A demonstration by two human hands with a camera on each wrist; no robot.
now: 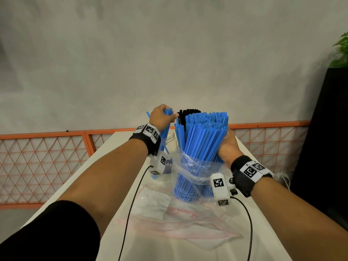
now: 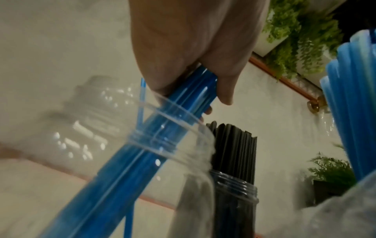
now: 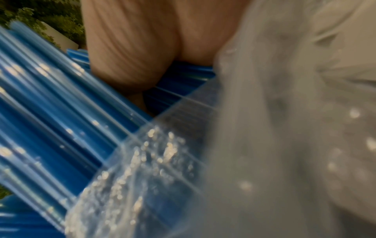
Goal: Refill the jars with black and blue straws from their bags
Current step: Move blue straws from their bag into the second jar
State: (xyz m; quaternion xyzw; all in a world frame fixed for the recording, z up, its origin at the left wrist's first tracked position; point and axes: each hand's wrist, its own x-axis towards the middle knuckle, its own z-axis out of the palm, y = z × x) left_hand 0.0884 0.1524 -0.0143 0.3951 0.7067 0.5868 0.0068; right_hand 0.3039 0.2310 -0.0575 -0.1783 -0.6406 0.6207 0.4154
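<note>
My left hand (image 1: 163, 115) grips a small bunch of blue straws (image 2: 179, 109) whose lower ends stand inside a clear jar (image 2: 183, 135), also seen in the head view as the clear jar (image 1: 169, 139). My right hand (image 1: 228, 146) holds a thick bundle of blue straws (image 1: 203, 140) upright in its clear bag (image 1: 194, 166); in the right wrist view the bundle of blue straws (image 3: 50, 120) and the clear bag (image 3: 264, 145) fill the frame. Behind it a second jar (image 2: 236, 201) holds black straws (image 2: 234, 145), whose tops show as black straws (image 1: 188, 113).
A flat empty plastic bag (image 1: 175, 217) with pink print lies on the white table (image 1: 116, 151) in front of me. An orange mesh fence (image 1: 47, 157) runs behind the table. A dark cabinet (image 1: 327, 138) with a plant (image 1: 340, 51) stands at the right.
</note>
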